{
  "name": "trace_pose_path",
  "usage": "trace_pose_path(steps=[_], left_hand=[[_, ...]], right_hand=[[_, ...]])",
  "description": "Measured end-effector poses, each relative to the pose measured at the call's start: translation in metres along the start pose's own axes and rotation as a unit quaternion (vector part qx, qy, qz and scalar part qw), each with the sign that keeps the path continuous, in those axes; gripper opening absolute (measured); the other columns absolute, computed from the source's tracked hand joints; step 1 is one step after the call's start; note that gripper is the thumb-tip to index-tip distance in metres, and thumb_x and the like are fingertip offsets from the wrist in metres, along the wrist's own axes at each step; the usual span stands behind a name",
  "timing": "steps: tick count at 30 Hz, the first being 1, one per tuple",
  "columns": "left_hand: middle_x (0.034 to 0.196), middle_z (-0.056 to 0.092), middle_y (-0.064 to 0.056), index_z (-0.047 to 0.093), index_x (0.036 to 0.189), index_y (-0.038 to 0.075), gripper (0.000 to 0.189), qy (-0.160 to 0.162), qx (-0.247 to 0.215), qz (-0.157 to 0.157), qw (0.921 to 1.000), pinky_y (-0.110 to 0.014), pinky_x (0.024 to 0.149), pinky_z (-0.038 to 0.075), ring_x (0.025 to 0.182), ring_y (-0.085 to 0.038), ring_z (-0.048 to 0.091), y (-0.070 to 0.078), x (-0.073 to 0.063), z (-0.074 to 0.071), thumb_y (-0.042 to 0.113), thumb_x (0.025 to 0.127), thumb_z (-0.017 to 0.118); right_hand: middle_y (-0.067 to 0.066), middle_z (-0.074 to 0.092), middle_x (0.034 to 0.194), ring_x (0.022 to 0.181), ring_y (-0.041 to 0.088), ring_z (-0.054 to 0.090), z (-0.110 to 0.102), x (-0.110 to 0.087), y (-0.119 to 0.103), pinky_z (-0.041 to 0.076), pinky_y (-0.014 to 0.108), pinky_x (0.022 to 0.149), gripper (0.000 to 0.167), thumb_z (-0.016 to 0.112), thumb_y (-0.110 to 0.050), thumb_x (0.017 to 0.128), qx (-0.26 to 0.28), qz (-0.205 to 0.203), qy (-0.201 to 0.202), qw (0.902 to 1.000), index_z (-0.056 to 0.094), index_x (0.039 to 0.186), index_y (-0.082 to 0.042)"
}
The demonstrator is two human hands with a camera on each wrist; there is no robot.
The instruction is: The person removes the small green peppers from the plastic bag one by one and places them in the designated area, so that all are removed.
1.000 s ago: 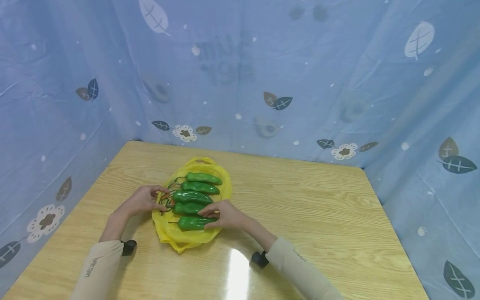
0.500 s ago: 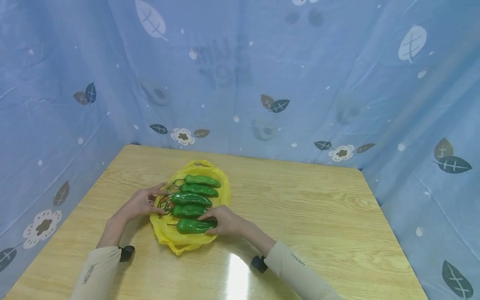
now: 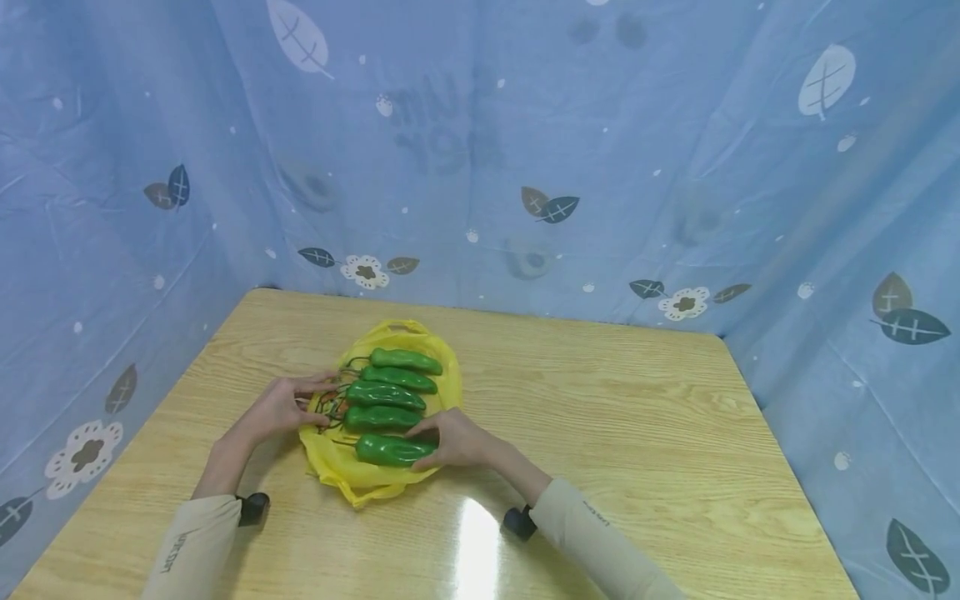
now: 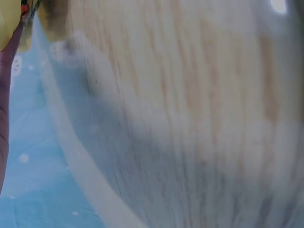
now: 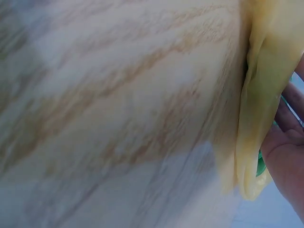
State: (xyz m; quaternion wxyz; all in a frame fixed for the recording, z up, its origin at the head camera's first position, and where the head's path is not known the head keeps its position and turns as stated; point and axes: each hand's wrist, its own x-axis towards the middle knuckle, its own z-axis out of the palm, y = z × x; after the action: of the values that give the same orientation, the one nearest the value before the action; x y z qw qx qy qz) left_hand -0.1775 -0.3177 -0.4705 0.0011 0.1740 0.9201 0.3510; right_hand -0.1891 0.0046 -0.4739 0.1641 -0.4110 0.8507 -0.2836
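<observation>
Several green peppers [image 3: 386, 394] lie side by side in a row on a crumpled yellow plastic bag [image 3: 360, 477], their thin stems pointing left. My right hand [image 3: 456, 440] is at the tip of the nearest pepper [image 3: 392, 451], with thumb and fingers on either side of it. The right wrist view shows that hand [image 5: 287, 156] behind a fold of the bag [image 5: 263, 90], a bit of green beneath. My left hand [image 3: 281, 406] reaches over the stem ends from the left, thumb and fingers spread apart. Among the stems, small orange-red patches [image 3: 327, 403] show.
A wood-grain table [image 3: 600, 433] carries the bag left of its middle. Blue patterned curtains [image 3: 480, 150] close in the back and both sides. Each wrist bears a small black camera [image 3: 253, 507]. Light glares off the table's front [image 3: 476, 546].
My right thumb and fingers have shifted off the second-nearest pepper's tip and spread around the nearest one, which has turned slightly. The left hand has hardly moved.
</observation>
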Motion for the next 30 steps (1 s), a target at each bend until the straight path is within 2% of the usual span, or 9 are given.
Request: trace_pose_path(steps=[8, 11, 15, 17, 20, 21, 24, 27, 30], left_hand=[[0.134, 0.055, -0.017, 0.063, 0.127, 0.003, 0.062, -0.006, 0.003, -0.022, 0.9997, -0.034, 0.08, 0.059, 0.101, -0.03, 0.064, -0.002, 0.0, 0.0, 0.017, 0.071, 0.086], [0.132, 0.055, -0.019, 0.062, 0.128, 0.004, 0.064, -0.004, 0.002, -0.028, 0.9996, -0.035, 0.08, 0.059, 0.089, -0.025, 0.065, -0.003, 0.0, 0.0, 0.018, 0.07, 0.086], [0.131, 0.056, -0.021, 0.062, 0.128, 0.004, 0.065, -0.001, 0.009, -0.033, 0.9994, -0.035, 0.079, 0.059, 0.086, -0.021, 0.064, -0.005, -0.001, 0.001, 0.021, 0.07, 0.086], [0.131, 0.055, -0.022, 0.062, 0.127, 0.003, 0.066, -0.003, 0.008, -0.035, 0.9994, -0.035, 0.08, 0.059, 0.087, -0.02, 0.063, -0.005, 0.0, 0.001, 0.022, 0.07, 0.087], [0.13, 0.056, -0.022, 0.062, 0.127, 0.002, 0.067, -0.006, 0.007, -0.035, 0.9993, -0.036, 0.08, 0.059, 0.086, -0.02, 0.061, -0.005, 0.0, 0.001, 0.024, 0.069, 0.087], [0.13, 0.056, -0.022, 0.062, 0.127, 0.002, 0.068, -0.008, 0.007, -0.034, 0.9994, -0.036, 0.08, 0.059, 0.088, -0.021, 0.061, -0.005, 0.0, 0.001, 0.026, 0.068, 0.087], [0.129, 0.057, -0.022, 0.063, 0.126, 0.002, 0.069, -0.012, 0.009, -0.033, 0.9993, -0.038, 0.082, 0.058, 0.096, -0.027, 0.063, -0.005, 0.001, 0.0, 0.028, 0.068, 0.087], [0.128, 0.057, -0.022, 0.062, 0.127, 0.001, 0.07, -0.017, 0.003, -0.034, 0.9993, -0.041, 0.085, 0.056, 0.106, -0.034, 0.061, -0.006, 0.001, -0.001, 0.029, 0.067, 0.087], [0.128, 0.058, -0.023, 0.061, 0.127, 0.0, 0.072, -0.024, -0.007, -0.029, 0.9993, -0.042, 0.087, 0.055, 0.109, -0.038, 0.06, -0.007, 0.0, -0.003, 0.028, 0.067, 0.088]], right_hand=[[0.001, 0.069, 0.115, 0.098, 0.008, 0.064, -0.006, -0.002, 0.008, 0.051, 0.014, 0.084, 0.04, 0.082, -0.017, 0.077, 0.053, -0.01, 0.023, 0.9983, 0.071, 0.115, -0.013], [0.001, 0.068, 0.116, 0.101, 0.012, 0.064, -0.007, -0.004, 0.012, 0.052, 0.018, 0.087, 0.041, 0.082, -0.016, 0.077, 0.103, -0.001, 0.037, 0.994, 0.071, 0.116, -0.013], [-0.001, 0.066, 0.121, 0.113, 0.015, 0.06, -0.005, -0.007, 0.016, 0.048, 0.025, 0.098, 0.045, 0.082, -0.019, 0.078, 0.202, 0.018, 0.074, 0.9764, 0.069, 0.12, -0.014], [-0.004, 0.065, 0.122, 0.114, 0.012, 0.058, -0.005, -0.009, 0.018, 0.048, 0.024, 0.097, 0.045, 0.081, -0.021, 0.078, 0.237, 0.026, 0.1, 0.966, 0.069, 0.121, -0.016], [-0.006, 0.065, 0.122, 0.101, 0.006, 0.058, -0.007, -0.012, 0.019, 0.05, 0.018, 0.08, 0.043, 0.081, -0.02, 0.078, 0.269, 0.034, 0.131, 0.9537, 0.07, 0.119, -0.019], [-0.007, 0.065, 0.121, 0.087, 0.004, 0.057, -0.008, -0.014, 0.02, 0.049, 0.016, 0.07, 0.042, 0.081, -0.02, 0.078, 0.272, 0.037, 0.138, 0.9516, 0.07, 0.118, -0.02], [-0.008, 0.065, 0.12, 0.059, 0.004, 0.04, -0.014, -0.02, 0.024, 0.036, 0.015, 0.05, 0.041, 0.082, -0.02, 0.078, 0.285, 0.042, 0.152, 0.9454, 0.071, 0.117, -0.021], [-0.004, 0.065, 0.121, 0.06, 0.003, 0.046, -0.021, -0.03, 0.029, 0.043, 0.014, 0.053, 0.04, 0.081, -0.015, 0.079, 0.308, 0.039, 0.16, 0.937, 0.07, 0.117, -0.018], [0.0, 0.063, 0.124, 0.088, 0.008, 0.062, -0.029, -0.042, 0.035, 0.055, 0.019, 0.073, 0.041, 0.079, -0.009, 0.08, 0.341, 0.043, 0.167, 0.924, 0.069, 0.119, -0.014]])
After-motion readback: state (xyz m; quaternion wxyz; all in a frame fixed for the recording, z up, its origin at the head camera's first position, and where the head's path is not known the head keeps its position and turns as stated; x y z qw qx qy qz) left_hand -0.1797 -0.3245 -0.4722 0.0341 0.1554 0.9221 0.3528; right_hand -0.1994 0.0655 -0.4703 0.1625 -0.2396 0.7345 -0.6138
